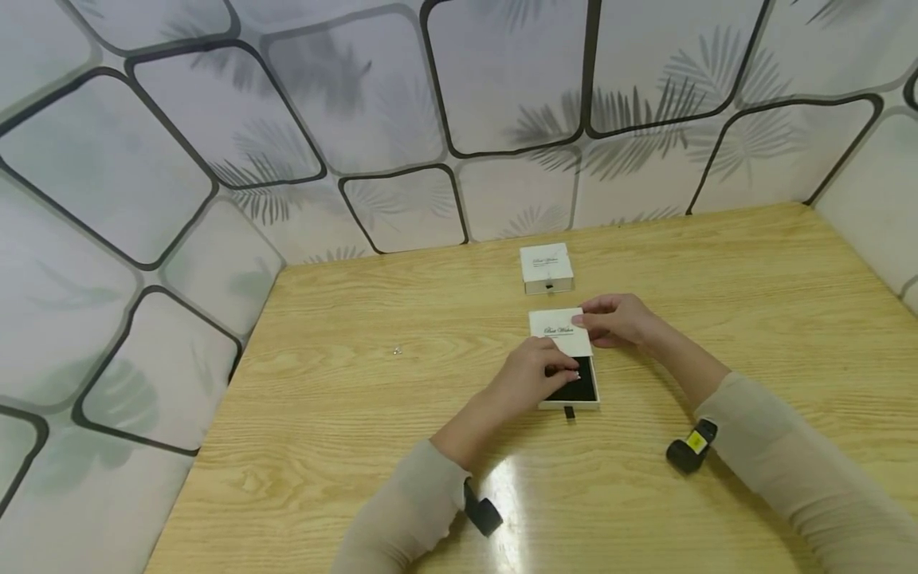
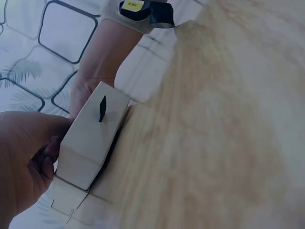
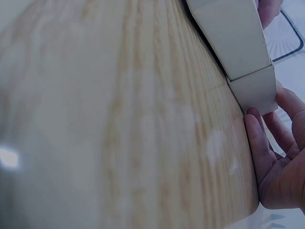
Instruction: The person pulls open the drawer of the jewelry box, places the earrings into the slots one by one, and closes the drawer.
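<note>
While my right hand [image 1: 615, 319] is gripping the white sleeve [image 1: 561, 332], my left hand [image 1: 534, 373] is pinching the black-lined drawer [image 1: 577, 387] on the tabletop [image 1: 344, 414].

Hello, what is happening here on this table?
A person is working on a small white drawer box on a wooden table. The right hand holds the white sleeve, and the left hand touches the drawer, which is pulled partly out and shows a black lining. A second, closed box stands further back.
</note>
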The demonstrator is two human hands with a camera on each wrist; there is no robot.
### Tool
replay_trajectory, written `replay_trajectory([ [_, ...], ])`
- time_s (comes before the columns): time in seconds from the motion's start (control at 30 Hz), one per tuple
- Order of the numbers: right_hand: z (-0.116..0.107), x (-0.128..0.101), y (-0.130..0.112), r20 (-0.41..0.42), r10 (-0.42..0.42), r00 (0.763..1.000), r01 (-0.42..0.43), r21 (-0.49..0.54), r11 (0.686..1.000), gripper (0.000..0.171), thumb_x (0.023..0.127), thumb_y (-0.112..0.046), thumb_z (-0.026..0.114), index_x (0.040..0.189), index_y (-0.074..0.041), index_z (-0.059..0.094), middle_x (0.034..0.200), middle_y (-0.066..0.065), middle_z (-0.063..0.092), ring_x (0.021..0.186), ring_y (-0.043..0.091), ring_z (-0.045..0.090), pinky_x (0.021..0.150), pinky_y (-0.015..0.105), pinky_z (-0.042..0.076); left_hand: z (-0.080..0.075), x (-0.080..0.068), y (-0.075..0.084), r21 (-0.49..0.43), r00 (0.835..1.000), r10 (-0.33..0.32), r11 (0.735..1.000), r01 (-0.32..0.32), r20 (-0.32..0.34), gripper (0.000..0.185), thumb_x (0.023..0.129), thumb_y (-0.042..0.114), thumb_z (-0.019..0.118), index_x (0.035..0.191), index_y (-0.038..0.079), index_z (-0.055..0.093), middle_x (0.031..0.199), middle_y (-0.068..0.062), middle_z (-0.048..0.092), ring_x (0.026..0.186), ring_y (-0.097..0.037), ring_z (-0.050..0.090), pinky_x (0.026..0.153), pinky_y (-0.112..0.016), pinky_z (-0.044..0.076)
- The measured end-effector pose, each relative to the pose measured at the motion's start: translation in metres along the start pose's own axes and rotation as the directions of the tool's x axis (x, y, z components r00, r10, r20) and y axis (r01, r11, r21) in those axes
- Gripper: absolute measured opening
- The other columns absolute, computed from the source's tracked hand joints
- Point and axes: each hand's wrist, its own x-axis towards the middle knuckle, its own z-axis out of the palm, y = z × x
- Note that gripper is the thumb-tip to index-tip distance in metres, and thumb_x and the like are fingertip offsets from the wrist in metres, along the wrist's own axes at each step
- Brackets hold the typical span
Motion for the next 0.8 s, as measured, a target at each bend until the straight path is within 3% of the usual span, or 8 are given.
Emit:
replay_trajectory([
  [0.1,0.0,0.0,-0.001,0.002,0.003,1.0,-0.003,0.001,1.0,0.068,0.087,-0.034,0.068,0.138,0.002,0.04,0.106,0.003,0.059,0.081,0.01,0.065,0.075,0.027,0.057,-0.003,0.0,-0.003,-0.124,0.998,-0.065,0.99,0.066,0.006,0.018,0.089,0.019,0.067,0.103,0.009,0.073,0.088,0.001,0.067,0.078,-0.006,0.054,0.069,-0.011,0.044],
  [0.23,0.001,0.0,-0.001,-0.003,0.004,1.0,-0.004,-0.005,1.0,0.069,0.087,-0.034,0.069,0.137,0.003,0.039,0.106,0.004,0.059,0.081,0.01,0.065,0.075,0.027,0.057,-0.007,0.001,-0.007,-0.288,0.988,-0.156,0.945,0.153,0.013,0.023,0.089,0.019,0.067,0.108,0.007,0.071,0.089,-0.001,0.068,0.074,-0.003,0.055,0.065,-0.013,0.048],
  [0.37,0.001,0.0,-0.002,-0.01,0.005,1.0,-0.005,-0.016,1.0,0.07,0.086,-0.034,0.069,0.137,0.003,0.04,0.107,0.006,0.059,0.081,0.009,0.065,0.075,0.027,0.057,-0.012,0.0,-0.009,-0.436,0.968,-0.247,0.869,0.236,0.032,0.024,0.088,0.02,0.069,0.108,0.008,0.071,0.09,-0.002,0.069,0.072,-0.002,0.055,0.064,-0.015,0.049],
  [0.53,0.002,-0.001,-0.002,-0.012,0.008,1.0,-0.009,-0.023,1.0,0.07,0.086,-0.035,0.069,0.137,0.003,0.04,0.107,0.006,0.059,0.081,0.009,0.065,0.075,0.027,0.057,-0.02,-0.002,-0.008,-0.583,0.935,-0.342,0.744,0.327,0.088,0.028,0.087,0.022,0.07,0.112,0.01,0.071,0.098,-0.003,0.071,0.08,-0.003,0.06,0.07,-0.017,0.051],
  [0.63,0.002,-0.001,-0.003,-0.01,0.012,1.0,-0.012,-0.017,1.0,0.07,0.086,-0.034,0.069,0.137,0.003,0.04,0.106,0.006,0.059,0.08,0.009,0.065,0.074,0.026,0.057,-0.023,-0.004,-0.01,-0.643,0.921,-0.372,0.677,0.358,0.121,0.03,0.087,0.023,0.069,0.114,0.01,0.07,0.101,-0.005,0.071,0.082,-0.006,0.064,0.076,-0.022,0.054],
  [0.8,0.002,0.0,-0.003,-0.016,0.021,1.0,-0.021,-0.01,1.0,0.068,0.086,-0.033,0.07,0.135,0.003,0.041,0.1,0.003,0.061,0.078,0.009,0.065,0.073,0.026,0.057,-0.026,-0.006,-0.015,-0.719,0.911,-0.379,0.586,0.373,0.163,0.031,0.089,0.018,0.067,0.117,0.006,0.067,0.098,-0.014,0.071,0.075,-0.011,0.066,0.074,-0.033,0.058],
])
